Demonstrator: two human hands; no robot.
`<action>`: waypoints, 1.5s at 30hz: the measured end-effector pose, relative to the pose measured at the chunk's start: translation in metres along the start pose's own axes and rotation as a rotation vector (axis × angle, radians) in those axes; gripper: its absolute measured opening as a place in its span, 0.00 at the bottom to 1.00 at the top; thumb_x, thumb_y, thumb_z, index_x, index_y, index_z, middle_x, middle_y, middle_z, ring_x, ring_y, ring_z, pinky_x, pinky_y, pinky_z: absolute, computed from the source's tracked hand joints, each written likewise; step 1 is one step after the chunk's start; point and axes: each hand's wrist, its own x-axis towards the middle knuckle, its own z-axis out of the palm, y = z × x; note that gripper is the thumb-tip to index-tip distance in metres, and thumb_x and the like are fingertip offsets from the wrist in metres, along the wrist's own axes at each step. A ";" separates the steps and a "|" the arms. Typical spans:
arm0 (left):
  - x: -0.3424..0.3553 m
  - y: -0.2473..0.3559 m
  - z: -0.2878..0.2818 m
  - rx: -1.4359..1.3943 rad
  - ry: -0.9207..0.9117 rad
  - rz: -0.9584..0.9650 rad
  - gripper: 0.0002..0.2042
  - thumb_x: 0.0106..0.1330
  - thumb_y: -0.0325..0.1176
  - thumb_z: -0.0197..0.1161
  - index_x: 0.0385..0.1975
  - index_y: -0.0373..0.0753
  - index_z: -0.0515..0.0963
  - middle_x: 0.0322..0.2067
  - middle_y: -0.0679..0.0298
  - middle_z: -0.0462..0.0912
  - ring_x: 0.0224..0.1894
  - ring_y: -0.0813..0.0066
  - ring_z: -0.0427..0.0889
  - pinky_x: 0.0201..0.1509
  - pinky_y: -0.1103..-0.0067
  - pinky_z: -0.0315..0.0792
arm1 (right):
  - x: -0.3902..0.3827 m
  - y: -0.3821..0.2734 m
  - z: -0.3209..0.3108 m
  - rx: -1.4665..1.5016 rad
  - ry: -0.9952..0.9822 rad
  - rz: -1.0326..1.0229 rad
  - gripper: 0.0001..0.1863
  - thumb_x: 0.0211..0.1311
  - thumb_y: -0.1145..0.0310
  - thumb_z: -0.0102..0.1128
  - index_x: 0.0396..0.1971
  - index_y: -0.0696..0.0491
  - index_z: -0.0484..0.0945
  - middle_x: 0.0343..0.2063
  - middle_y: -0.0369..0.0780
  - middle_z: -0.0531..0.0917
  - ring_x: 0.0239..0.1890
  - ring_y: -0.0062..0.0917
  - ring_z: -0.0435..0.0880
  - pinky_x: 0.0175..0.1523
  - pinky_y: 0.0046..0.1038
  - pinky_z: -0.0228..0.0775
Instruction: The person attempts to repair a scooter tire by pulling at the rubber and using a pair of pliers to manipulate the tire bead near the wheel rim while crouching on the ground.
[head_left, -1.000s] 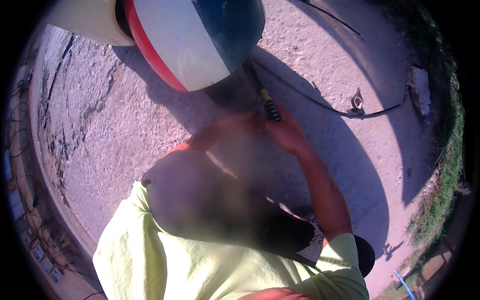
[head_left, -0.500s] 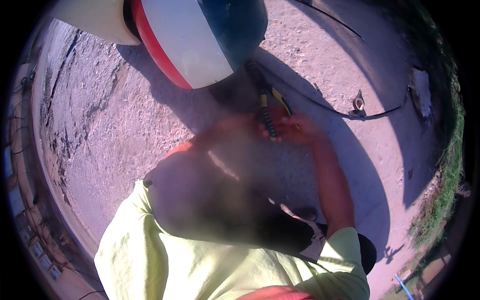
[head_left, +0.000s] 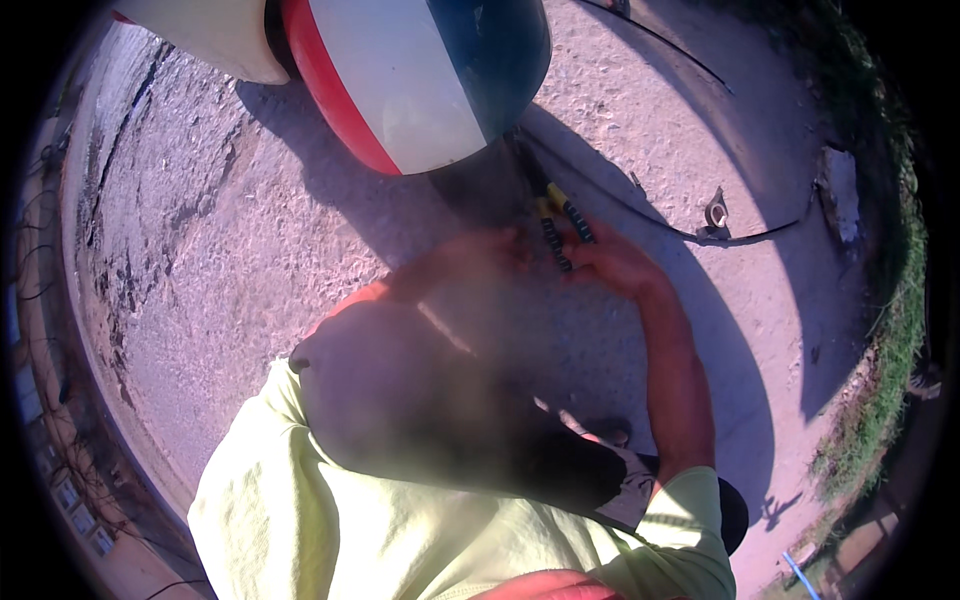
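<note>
My right hand (head_left: pixel 618 264) is closed on pliers (head_left: pixel 554 236) with yellow and black handles. The two handles lie close together, and their dark jaws point up and away, into the shadow below a large rounded red, white and dark blue object (head_left: pixel 400 85). What the jaws touch there is too dark to make out. Close to the left of the handles is my left hand (head_left: pixel 500 250), dim and blurred in the shade, so its fingers do not show clearly. My dark-clad legs (head_left: pixel 420 400) are bent beneath my arms.
A black cable (head_left: pixel 640 207) runs along the rough ground from the shaded spot to the right, past a small ring-shaped piece (head_left: pixel 716 210). A pale block (head_left: pixel 840 197) lies beyond, beside a grass strip (head_left: pixel 885 370). Cracked pavement (head_left: pixel 180 180) spreads on the left.
The pliers' handles have come closer together and shifted slightly right. My right hand has moved a little right with them. My left hand stays in nearly the same place.
</note>
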 end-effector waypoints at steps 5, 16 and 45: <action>0.001 -0.003 -0.016 0.214 0.096 0.081 0.24 0.80 0.47 0.51 0.67 0.40 0.67 0.56 0.51 0.82 0.56 0.59 0.85 0.57 0.62 0.80 | -0.001 -0.006 0.018 -0.174 0.085 -0.001 0.37 0.66 0.69 0.62 0.74 0.52 0.60 0.55 0.41 0.78 0.51 0.27 0.81 0.51 0.32 0.81; 0.006 -0.006 -0.014 0.123 0.042 0.051 0.24 0.80 0.48 0.50 0.67 0.40 0.68 0.56 0.51 0.82 0.56 0.58 0.84 0.57 0.61 0.80 | 0.000 -0.003 0.054 -0.308 0.253 -0.201 0.36 0.64 0.62 0.61 0.72 0.53 0.65 0.54 0.46 0.82 0.54 0.29 0.81 0.58 0.33 0.73; 0.002 -0.005 -0.003 0.244 0.128 0.071 0.25 0.78 0.47 0.54 0.69 0.40 0.67 0.57 0.56 0.82 0.55 0.63 0.84 0.56 0.62 0.80 | 0.014 0.001 0.038 -0.341 0.249 -0.074 0.30 0.60 0.65 0.63 0.64 0.56 0.72 0.47 0.45 0.85 0.45 0.30 0.85 0.50 0.33 0.77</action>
